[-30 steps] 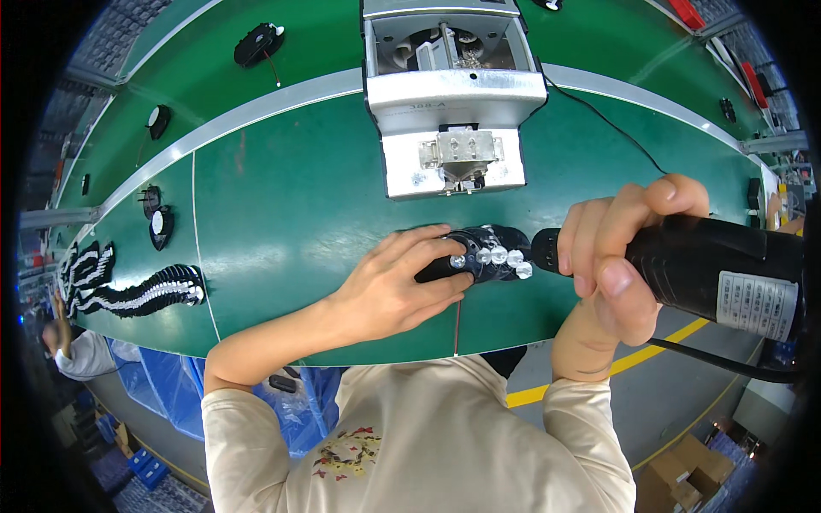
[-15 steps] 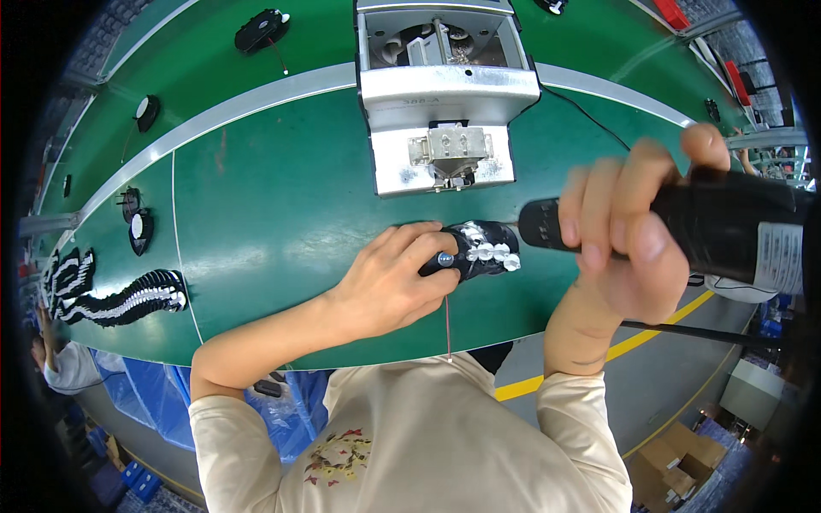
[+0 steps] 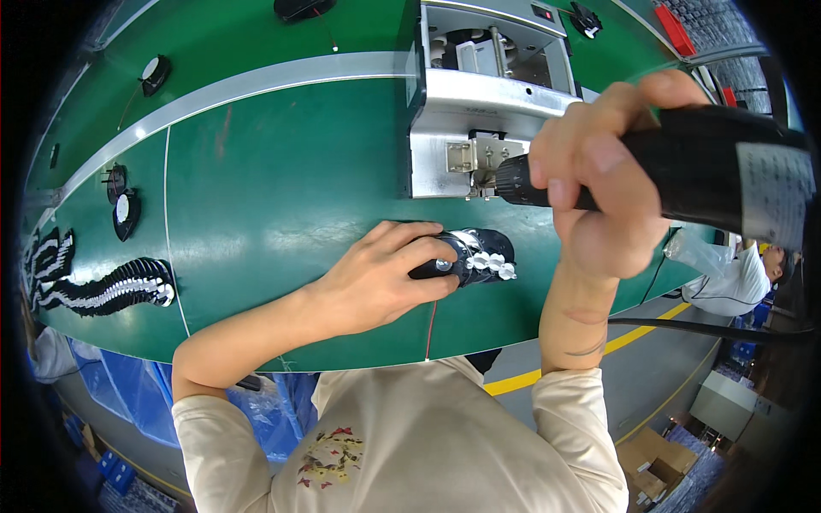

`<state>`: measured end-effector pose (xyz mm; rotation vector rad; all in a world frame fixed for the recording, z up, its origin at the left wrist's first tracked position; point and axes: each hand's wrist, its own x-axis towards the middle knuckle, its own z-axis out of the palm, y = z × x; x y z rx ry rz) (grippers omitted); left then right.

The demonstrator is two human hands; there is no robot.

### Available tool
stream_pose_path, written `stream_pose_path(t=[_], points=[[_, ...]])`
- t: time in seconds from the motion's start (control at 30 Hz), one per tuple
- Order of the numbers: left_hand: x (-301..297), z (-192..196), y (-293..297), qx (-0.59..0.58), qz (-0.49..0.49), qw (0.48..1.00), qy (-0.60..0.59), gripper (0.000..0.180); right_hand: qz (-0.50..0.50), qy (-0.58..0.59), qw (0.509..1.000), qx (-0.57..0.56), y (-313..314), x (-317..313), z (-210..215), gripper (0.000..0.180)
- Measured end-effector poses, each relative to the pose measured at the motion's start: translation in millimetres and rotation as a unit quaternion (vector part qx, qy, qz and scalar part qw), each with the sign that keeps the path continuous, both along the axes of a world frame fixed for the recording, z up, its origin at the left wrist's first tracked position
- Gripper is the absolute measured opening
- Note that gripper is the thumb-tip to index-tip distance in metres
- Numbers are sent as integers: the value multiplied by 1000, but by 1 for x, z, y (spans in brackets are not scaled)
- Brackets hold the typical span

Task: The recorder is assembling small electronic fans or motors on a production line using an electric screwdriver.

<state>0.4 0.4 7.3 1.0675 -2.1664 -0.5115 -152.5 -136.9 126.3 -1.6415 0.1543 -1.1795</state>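
Observation:
In my right hand (image 3: 603, 184) is a black electric screwdriver (image 3: 705, 167), gripped round its body with a pale label at the rear. Its nose points left, at the metal outlet block (image 3: 462, 156) on the front of a silver screw feeder (image 3: 505, 92); whether the bit touches the block is hidden. My left hand (image 3: 376, 278) is closed over the left end of a black housing (image 3: 498, 243) lying on the green bench. Several small white round pieces (image 3: 486, 262) show along that housing. A thin red wire (image 3: 431, 329) runs from under the hand toward the bench's near edge.
A curved row of black-and-white parts (image 3: 120, 291) lies at the left. Nearby are two loose black units (image 3: 126, 214). More units, including one black one (image 3: 304, 7), sit beyond the metal rail (image 3: 282, 87). A dark cable (image 3: 710, 329) hangs right; another person (image 3: 727, 278) is beyond.
My right hand has swung the screwdriver up to the screw feeder's outlet block. My left hand still rests on the black housing. The whole view has shifted slightly.

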Motion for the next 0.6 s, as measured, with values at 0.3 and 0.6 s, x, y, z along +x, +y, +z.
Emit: stream_pose_path(t=[0.3, 0.6], points=[[2, -6, 4, -14, 23, 999, 32, 29, 22, 33, 999, 4, 15, -17, -11, 46], [-3, -7, 8, -22, 43, 999, 23, 25, 7, 28, 995, 94, 49, -28, -30, 44]])
